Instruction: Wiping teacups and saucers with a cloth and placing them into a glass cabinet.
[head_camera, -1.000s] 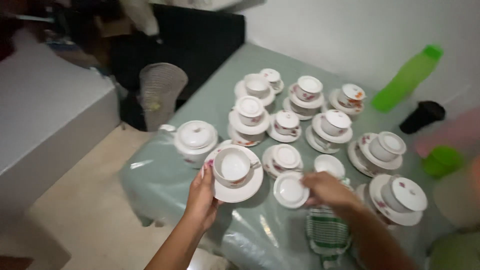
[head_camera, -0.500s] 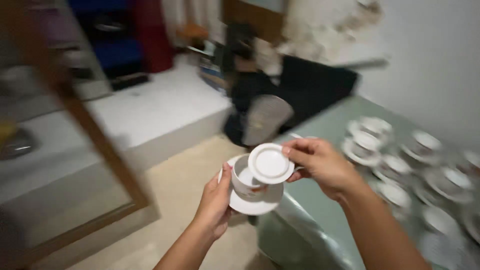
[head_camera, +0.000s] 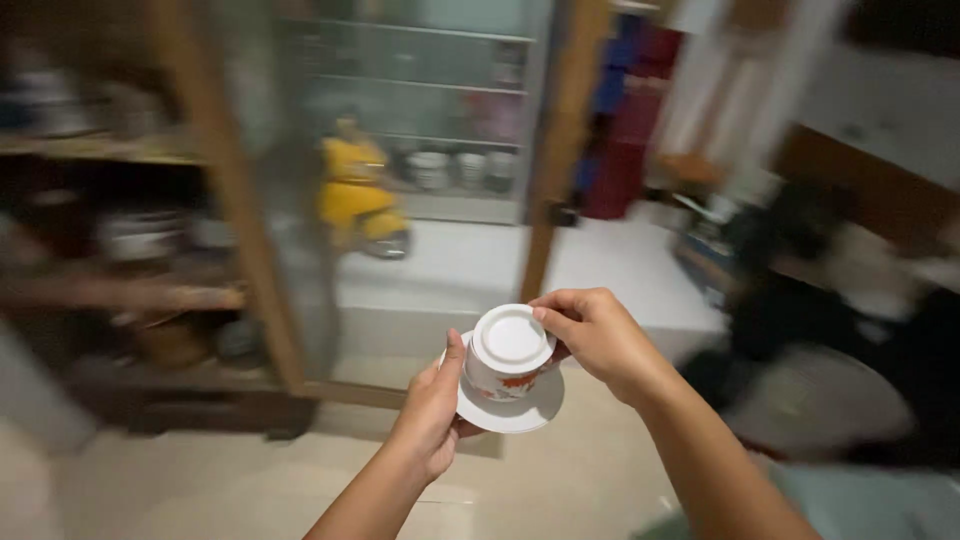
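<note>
Fingers of the right hand (head_camera: 598, 335) pinch the lid (head_camera: 512, 338) flat atop the cup (head_camera: 500, 372); the left hand (head_camera: 432, 400) grips the saucer (head_camera: 520, 411) beneath.

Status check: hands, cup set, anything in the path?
Left hand under saucer, gripping. Right hand pressing small lid on floral cup. Set held mid-air, facing glass-door cabinet. Nothing between.

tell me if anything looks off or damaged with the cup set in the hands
Nothing stands out. The lid sits flat on the cup, which rests on its saucer. The left hand holds the saucer; the right hand touches the lid.
</note>
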